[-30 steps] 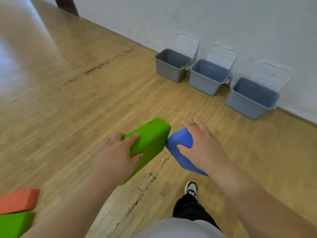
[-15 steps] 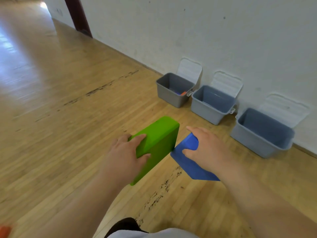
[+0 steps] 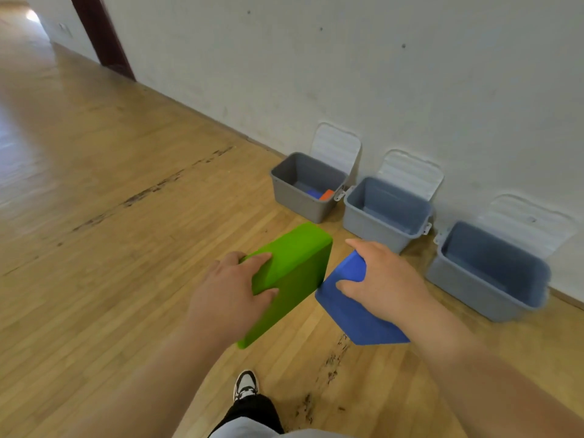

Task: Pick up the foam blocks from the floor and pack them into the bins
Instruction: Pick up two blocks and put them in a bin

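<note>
Three grey plastic bins stand open in a row by the white wall [image 3: 379, 74], with ribbed lids leaning on it. The leftmost grey bin [image 3: 294, 199] holds a small blue piece [image 3: 313, 193] and an orange piece [image 3: 327, 194]. Over the wooden plank floor [image 3: 126, 248], the left hand [image 3: 227, 298] grips a thick green foam block [image 3: 294, 263] with rounded edges. The right hand [image 3: 385, 279] grips a blue foam block [image 3: 357, 314], and the two blocks' corners nearly meet.

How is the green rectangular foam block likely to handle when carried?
Probably light: the left hand alone holds the green rectangular foam block by one end. Likely stiff: it juts out without sagging. Flat faces suggest no rolling.
</note>
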Tool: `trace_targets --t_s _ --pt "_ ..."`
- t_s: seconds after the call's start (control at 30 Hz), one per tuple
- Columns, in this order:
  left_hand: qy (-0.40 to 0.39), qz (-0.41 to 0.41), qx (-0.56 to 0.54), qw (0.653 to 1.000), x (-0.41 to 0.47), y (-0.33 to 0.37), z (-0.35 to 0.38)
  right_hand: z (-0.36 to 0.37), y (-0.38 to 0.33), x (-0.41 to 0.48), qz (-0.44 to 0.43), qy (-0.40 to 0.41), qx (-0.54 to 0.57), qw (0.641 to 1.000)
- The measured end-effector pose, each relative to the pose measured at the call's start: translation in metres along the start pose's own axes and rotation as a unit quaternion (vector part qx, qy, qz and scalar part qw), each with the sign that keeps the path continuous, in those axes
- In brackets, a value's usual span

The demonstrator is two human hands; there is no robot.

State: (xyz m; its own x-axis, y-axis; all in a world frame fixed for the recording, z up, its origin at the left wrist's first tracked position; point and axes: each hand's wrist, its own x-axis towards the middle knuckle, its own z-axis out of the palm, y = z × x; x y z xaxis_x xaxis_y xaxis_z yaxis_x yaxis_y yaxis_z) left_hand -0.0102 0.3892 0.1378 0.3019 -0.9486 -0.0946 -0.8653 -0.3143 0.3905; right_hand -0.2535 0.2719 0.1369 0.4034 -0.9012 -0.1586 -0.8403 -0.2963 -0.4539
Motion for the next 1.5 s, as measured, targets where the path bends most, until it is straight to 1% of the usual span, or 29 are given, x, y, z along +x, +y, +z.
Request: trace_targets --t_s 0.3,0.43,0.53,0.73,0.83,1.0,1.13,1.27,1.37,1.5 --pt "-0.014 0.038 0.009 0.999 0.187 -0.070 -0.067 -0.005 -0.072 0.164 0.024 0.027 -0.005 0.999" --pt "-0.024 0.046 0.013 0.999 0.245 -0.078 -0.071 -0.009 -0.081 0.219 0.034 0.019 -0.014 0.999" --pt "-0.037 0.040 0.006 0.999 0.291 -0.083 -0.063 -0.012 -0.080 0.267 0.042 0.010 0.000 0.999" --pt "-0.039 0.010 0.010 0.999 0.391 -0.081 -0.051 -0.020 -0.056 0.382 0.041 -0.010 0.022 0.999" --pt "-0.036 -0.010 0.019 0.999 0.456 -0.067 -0.045 -0.028 -0.034 0.457 0.035 -0.003 0.029 0.999" --pt "-0.035 -0.055 0.014 0.998 0.564 -0.036 -0.044 -0.069 0.000 0.578 0.017 -0.023 0.028 0.999" --pt "-0.038 -0.068 0.021 0.997 0.645 -0.016 -0.043 -0.101 0.023 0.672 0.008 -0.051 0.016 0.999" --pt "-0.042 -0.085 0.005 0.995 0.725 -0.022 -0.034 -0.108 0.036 0.761 0.022 -0.075 -0.002 0.997" --pt "-0.059 -0.078 0.019 0.995 0.808 -0.039 -0.024 -0.097 0.050 0.828 0.048 -0.078 0.012 0.996" --pt "-0.100 -0.042 0.045 0.993 0.947 -0.068 0.006 -0.064 0.072 0.921 0.133 -0.082 0.024 0.987"
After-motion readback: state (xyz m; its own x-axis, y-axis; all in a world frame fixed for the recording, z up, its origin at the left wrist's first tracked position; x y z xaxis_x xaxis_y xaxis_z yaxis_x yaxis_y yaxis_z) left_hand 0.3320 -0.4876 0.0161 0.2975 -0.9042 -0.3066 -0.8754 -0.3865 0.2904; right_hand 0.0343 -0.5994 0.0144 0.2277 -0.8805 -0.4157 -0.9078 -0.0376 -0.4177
